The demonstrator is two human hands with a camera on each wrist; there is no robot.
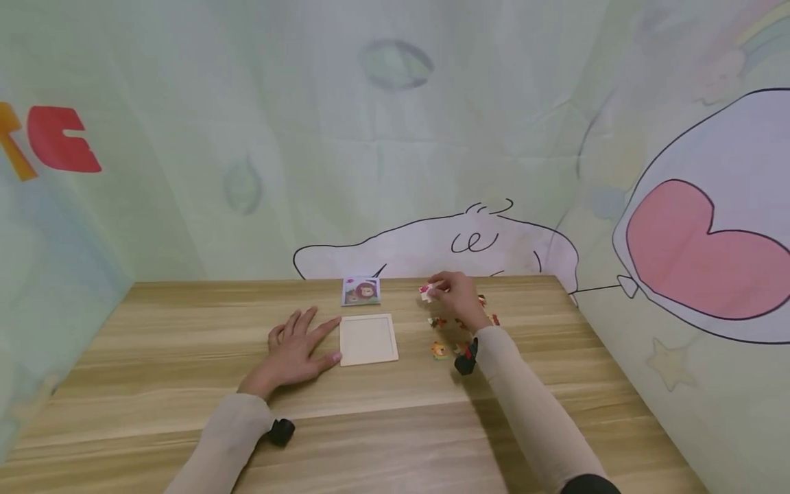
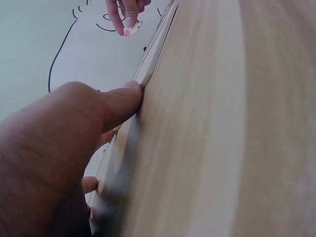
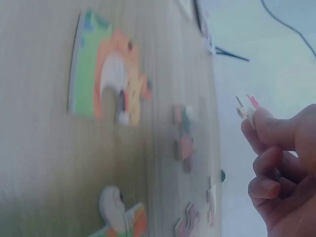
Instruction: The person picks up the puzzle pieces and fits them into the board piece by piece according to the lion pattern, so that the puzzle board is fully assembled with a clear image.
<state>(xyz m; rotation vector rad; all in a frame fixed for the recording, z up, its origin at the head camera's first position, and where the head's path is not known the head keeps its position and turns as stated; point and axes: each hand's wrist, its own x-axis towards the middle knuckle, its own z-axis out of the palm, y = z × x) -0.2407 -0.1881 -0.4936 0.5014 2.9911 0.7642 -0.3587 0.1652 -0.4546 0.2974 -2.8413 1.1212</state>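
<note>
My right hand (image 1: 458,296) pinches a small pink and white puzzle piece (image 1: 426,293) between thumb and fingers, raised above the table's far part. In the right wrist view the same piece (image 3: 249,111) pokes out past the fingertips. My left hand (image 1: 299,353) lies spread on the table, its thumb and index finger touching the left edge of a pale square puzzle frame (image 1: 369,339). The thumb presses at the frame's edge in the left wrist view. Directly behind the frame lies a square picture card (image 1: 361,291) with a lion on it.
Several loose puzzle pieces lie on the right, among them an orange and green one (image 1: 439,350) and a darker one (image 1: 437,322). Some are partly hidden by my right hand and wrist. A printed cloth wall (image 1: 395,171) rises at the table's (image 1: 185,329) far edge.
</note>
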